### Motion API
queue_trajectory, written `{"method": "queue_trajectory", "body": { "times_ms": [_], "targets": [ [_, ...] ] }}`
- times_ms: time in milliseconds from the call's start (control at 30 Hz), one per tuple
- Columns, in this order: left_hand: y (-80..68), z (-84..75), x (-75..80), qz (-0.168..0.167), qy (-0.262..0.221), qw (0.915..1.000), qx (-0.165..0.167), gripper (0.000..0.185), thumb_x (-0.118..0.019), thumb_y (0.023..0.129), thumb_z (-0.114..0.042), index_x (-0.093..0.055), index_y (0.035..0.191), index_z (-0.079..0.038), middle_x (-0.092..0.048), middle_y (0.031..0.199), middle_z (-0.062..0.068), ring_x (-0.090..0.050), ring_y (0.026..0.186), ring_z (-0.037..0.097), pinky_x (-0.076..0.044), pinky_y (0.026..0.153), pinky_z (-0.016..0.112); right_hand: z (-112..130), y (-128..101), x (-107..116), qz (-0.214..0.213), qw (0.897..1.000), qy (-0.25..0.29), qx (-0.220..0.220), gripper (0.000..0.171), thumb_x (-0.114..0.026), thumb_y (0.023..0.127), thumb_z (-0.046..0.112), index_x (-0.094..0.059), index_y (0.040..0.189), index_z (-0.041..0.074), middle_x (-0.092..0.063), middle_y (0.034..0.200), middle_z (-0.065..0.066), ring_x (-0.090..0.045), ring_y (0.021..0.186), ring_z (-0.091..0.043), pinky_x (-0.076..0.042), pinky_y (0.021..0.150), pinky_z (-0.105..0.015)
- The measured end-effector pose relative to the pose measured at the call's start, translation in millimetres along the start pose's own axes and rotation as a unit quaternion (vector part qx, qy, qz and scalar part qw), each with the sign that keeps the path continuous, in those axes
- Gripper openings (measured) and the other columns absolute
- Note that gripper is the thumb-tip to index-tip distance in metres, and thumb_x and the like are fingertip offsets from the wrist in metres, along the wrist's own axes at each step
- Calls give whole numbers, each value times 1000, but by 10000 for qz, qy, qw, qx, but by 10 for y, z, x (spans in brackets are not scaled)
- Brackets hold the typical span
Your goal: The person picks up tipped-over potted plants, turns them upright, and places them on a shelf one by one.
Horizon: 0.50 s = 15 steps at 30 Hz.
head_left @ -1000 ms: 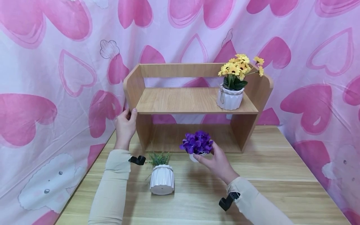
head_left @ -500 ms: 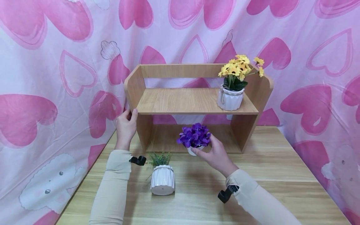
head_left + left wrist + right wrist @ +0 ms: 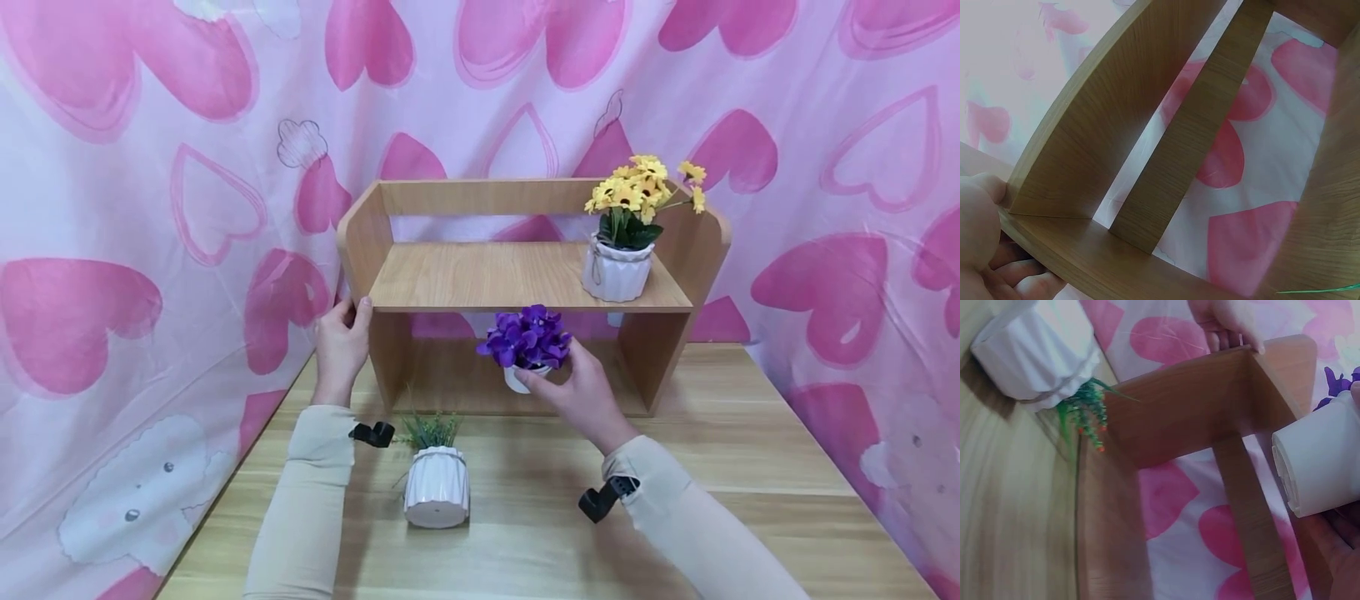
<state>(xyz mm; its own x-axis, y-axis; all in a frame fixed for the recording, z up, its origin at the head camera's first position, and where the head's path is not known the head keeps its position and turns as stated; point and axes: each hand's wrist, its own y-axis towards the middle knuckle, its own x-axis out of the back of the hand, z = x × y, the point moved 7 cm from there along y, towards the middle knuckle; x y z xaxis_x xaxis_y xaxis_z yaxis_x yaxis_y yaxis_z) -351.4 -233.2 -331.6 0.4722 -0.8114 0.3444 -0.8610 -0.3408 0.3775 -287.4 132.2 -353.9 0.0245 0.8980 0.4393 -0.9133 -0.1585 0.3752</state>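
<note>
left hand gripping, right hand raised, fingers curled

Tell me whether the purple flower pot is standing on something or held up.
Held up: the right hand grips the purple flower pot in front of the wooden shelf, clear of the table.

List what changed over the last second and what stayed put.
The right hand lifted the purple flower pot off the table toward the shelf. The left hand kept gripping the shelf's side; the green plant pot and yellow flower pot stayed.
</note>
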Motion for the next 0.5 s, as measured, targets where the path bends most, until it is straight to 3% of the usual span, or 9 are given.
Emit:
{"method": "queue_trajectory", "body": {
  "times_ms": [333, 500],
  "targets": [
    [-7, 13, 1, -84, 29, 10000, -15, 52, -59, 111, -38, -63, 150, -4, -67, 144, 24, -68, 133, 36, -55, 114, 53, 159, 197, 78, -4, 9999, -60, 84, 74, -83, 95, 45, -50, 157, 20, -62, 157, -5, -58, 146, -29, -44, 124, -59],
    [-9, 1, -11, -66, 37, 10000, -37, 52, -58, 111, -38, -63, 149, -3, -67, 145, 24, -68, 133, 37, -55, 114, 53, 219, 260, 147, -67, 9999, 70, 68, 73, -81, 96, 48, -50, 157, 25, -61, 158, -1, -59, 144, -27, -51, 119, -57]
  ]
}}
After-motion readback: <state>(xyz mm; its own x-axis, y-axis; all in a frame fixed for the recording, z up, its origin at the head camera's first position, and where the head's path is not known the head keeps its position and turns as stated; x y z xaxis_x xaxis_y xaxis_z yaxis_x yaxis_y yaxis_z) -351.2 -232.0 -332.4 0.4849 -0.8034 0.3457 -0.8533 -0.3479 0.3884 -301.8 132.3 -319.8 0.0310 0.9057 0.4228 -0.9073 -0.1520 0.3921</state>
